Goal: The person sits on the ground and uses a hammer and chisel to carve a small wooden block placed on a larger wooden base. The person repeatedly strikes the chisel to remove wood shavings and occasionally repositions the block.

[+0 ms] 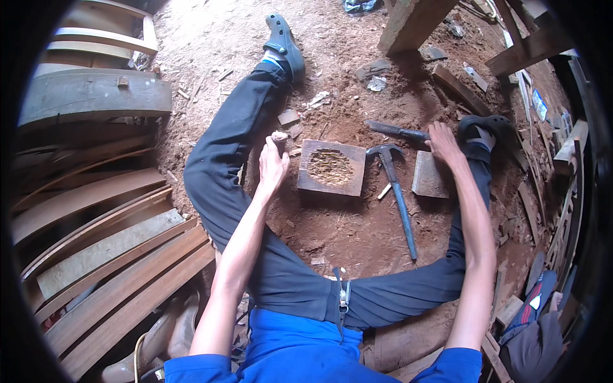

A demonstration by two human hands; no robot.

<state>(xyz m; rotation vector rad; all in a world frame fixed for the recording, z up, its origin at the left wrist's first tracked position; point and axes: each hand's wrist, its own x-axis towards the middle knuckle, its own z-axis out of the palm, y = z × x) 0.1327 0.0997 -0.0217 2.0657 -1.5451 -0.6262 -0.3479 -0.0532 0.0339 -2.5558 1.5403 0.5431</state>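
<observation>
Between my outstretched legs lies a squarish wooden block [306, 182], its top face carved into a rough, round hollow. To its left, my left hand [273, 167] is closed around a short piece of wood [280, 136] with a pale, frayed upper end. My right hand [445, 144] grips the dark handle of a chisel-like tool [389, 128], whose flat blade points left toward the block. A hammer-like tool with a blue handle [401, 210] rests on the ground, its dark head beside the block. Below my right hand sits a second, plain wooden block [430, 176].
Stacked curved boards [96, 99] and planks [128, 287] crowd the left side. A thick wooden post [415, 25] stands at the far right of centre, near scattered offcuts [460, 89]. Wood chips cover the reddish earth [306, 239]. Dark cloth [533, 345] lies at lower right.
</observation>
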